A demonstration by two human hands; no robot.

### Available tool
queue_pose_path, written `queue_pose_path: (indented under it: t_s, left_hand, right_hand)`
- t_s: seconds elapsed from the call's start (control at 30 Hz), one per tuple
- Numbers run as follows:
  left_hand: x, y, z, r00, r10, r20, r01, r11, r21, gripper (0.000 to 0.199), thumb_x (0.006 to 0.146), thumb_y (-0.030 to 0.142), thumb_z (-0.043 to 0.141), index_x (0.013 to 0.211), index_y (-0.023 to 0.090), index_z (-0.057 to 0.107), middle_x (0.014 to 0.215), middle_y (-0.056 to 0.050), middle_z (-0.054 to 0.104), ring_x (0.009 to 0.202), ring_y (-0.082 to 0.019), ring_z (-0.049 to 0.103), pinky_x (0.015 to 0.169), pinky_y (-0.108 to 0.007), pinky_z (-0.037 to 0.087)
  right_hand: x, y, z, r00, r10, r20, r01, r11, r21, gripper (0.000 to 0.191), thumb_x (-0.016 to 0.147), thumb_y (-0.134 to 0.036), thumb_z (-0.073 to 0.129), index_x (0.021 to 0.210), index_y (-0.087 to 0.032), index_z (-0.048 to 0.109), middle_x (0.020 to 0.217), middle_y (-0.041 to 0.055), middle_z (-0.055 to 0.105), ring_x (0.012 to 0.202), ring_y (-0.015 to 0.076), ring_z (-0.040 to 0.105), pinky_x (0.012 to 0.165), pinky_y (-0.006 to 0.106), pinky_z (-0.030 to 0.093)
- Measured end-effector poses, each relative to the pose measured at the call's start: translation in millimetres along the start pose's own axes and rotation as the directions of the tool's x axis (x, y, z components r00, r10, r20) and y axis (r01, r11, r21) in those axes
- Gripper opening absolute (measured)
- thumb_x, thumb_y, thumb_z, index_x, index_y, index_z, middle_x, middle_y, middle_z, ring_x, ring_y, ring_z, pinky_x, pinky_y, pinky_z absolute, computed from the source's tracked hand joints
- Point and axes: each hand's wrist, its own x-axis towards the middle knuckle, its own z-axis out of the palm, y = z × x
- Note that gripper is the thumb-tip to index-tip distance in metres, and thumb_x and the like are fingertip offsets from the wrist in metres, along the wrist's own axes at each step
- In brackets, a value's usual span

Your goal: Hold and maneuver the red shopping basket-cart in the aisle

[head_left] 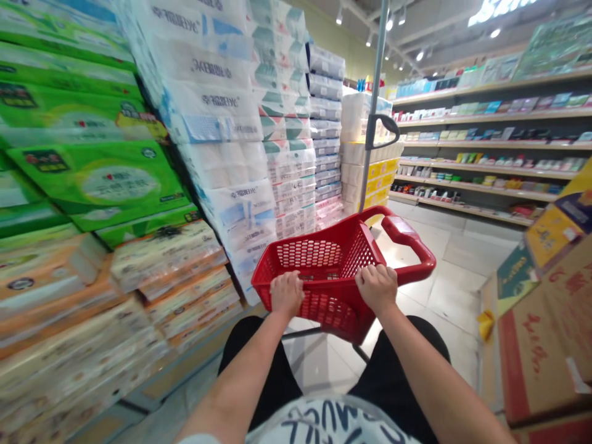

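A red plastic shopping cart (pixel 337 314) stands in front of me, turned sideways, with its handle at the right. My left hand (pixel 287 293) is wrapped round the near rim of the basket, towards its left end. Farther right along the same rim, my right hand (pixel 378 287) grips the edge close to the handle. The fingers of both hands curl over the rim, and their tips are partly hidden. Through the mesh, the visible part of the basket shows no goods.
Stacked green tissue packs (pixel 92 179) and white paper packs (pixel 217 105) rise at the left. A grey pole (pixel 367 172) stands behind the cart. Cardboard boxes (pixel 546 320) line the right side. Shelves of small goods (pixel 490 145) fill the back right.
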Motion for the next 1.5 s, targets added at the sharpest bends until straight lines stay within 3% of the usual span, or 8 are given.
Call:
queue_pose_path:
  t_s: [0.23, 0.4, 0.6, 0.73, 0.97, 1.1, 1.23, 1.5]
  left_hand:
    - [3, 79, 2.4, 0.983, 0.172, 0.058, -0.161, 0.973, -0.164, 0.046, 0.094, 0.042, 0.037, 0.135, 0.020, 0.041, 0.124, -0.010, 0.055, 0.108, -0.026, 0.047, 0.094, -0.045, 0.036]
    - [-3, 47, -0.3, 0.969, 0.236, 0.077, -0.221, 0.962, -0.159, 0.036, 0.096, 0.034, 0.036, 0.128, 0.023, 0.047, 0.126, -0.007, 0.056, 0.114, -0.023, 0.048, 0.098, -0.043, 0.035]
    - [-8, 18, -3.3, 0.997, 0.076, 0.031, -0.074, 0.995, -0.066, 0.034, 0.095, 0.034, 0.039, 0.126, 0.026, 0.048, 0.124, -0.005, 0.060, 0.122, -0.028, 0.042, 0.099, -0.048, 0.034]
    - [-4, 22, 0.0, 1.000, 0.020, 0.020, -0.018, 0.995, -0.094, 0.037, 0.093, 0.032, 0.043, 0.129, 0.023, 0.043, 0.123, -0.010, 0.059, 0.115, -0.028, 0.048, 0.095, -0.048, 0.038]
    - [0, 10, 3.8, 0.998, 0.035, 0.045, -0.022, 0.964, -0.266, 0.035, 0.083, 0.022, 0.054, 0.116, 0.019, 0.043, 0.118, -0.011, 0.053, 0.108, -0.025, 0.055, 0.089, -0.044, 0.048]
    - [3, -2, -4.5, 0.985, 0.089, 0.146, -0.024, 0.918, -0.396, 0.046, 0.075, 0.007, 0.050, 0.118, 0.020, 0.043, 0.120, -0.009, 0.054, 0.112, -0.022, 0.055, 0.094, -0.043, 0.049]
    - [9, -8, -20.9, 0.953, 0.200, 0.230, -0.054, 0.853, -0.519, 0.053, 0.071, -0.001, 0.041, 0.119, 0.020, 0.049, 0.124, -0.008, 0.056, 0.117, -0.017, 0.054, 0.104, -0.039, 0.045]
    - [5, -6, -32.7, 0.933, 0.198, 0.301, -0.056, 0.905, -0.421, 0.052, 0.079, 0.008, 0.048, 0.129, 0.020, 0.048, 0.133, -0.009, 0.055, 0.122, -0.020, 0.051, 0.107, -0.042, 0.042]
  right_hand:
    - [-2, 10, -3, 1.000, -0.010, -0.002, 0.010, 1.000, -0.005, 0.034, 0.092, -0.025, 0.045, 0.059, -0.020, 0.055, 0.061, 0.0021, 0.057, 0.070, 0.0177, 0.047, 0.075, 0.035, 0.026]
    - [-5, 14, -6, 1.000, -0.024, 0.007, 0.024, 1.000, -0.012, 0.035, 0.093, -0.026, 0.045, 0.059, -0.020, 0.055, 0.061, 0.0022, 0.057, 0.069, 0.0176, 0.047, 0.074, 0.036, 0.026]
    - [-4, 1, -12, 0.996, 0.019, 0.084, -0.022, 0.999, 0.030, 0.037, 0.094, -0.027, 0.042, 0.061, -0.020, 0.057, 0.065, 0.0032, 0.060, 0.073, 0.0188, 0.051, 0.082, 0.037, 0.028]
    - [6, -25, -17, 0.975, -0.007, 0.221, -0.027, 0.988, 0.154, 0.027, 0.094, -0.026, 0.040, 0.092, -0.022, 0.066, 0.092, 0.0059, 0.068, 0.089, 0.0210, 0.055, 0.098, 0.041, 0.025]
    - [22, -83, -4, 0.721, -0.410, 0.559, 0.170, 0.886, 0.431, 0.063, 0.089, -0.039, 0.052, 0.146, -0.032, 0.028, 0.148, 0.0083, 0.039, 0.112, 0.0287, 0.052, 0.096, 0.048, 0.032]
    - [17, -106, 10, 0.675, -0.385, 0.629, 0.163, 0.910, 0.382, 0.081, 0.081, -0.044, 0.063, 0.148, -0.027, 0.022, 0.139, 0.0146, 0.048, 0.114, 0.0327, 0.050, 0.098, 0.057, 0.027]
    - [16, -115, 15, 0.730, -0.279, 0.624, 0.070, 0.939, 0.338, 0.041, 0.093, -0.035, 0.046, 0.131, -0.020, 0.045, 0.119, 0.0152, 0.062, 0.107, 0.0290, 0.056, 0.093, 0.051, 0.033]
    - [30, -106, 9, 0.662, -0.269, 0.700, 0.014, 0.938, 0.347, 0.021, 0.088, -0.029, 0.051, 0.105, -0.020, 0.059, 0.099, 0.0084, 0.069, 0.088, 0.0233, 0.065, 0.076, 0.035, 0.042]
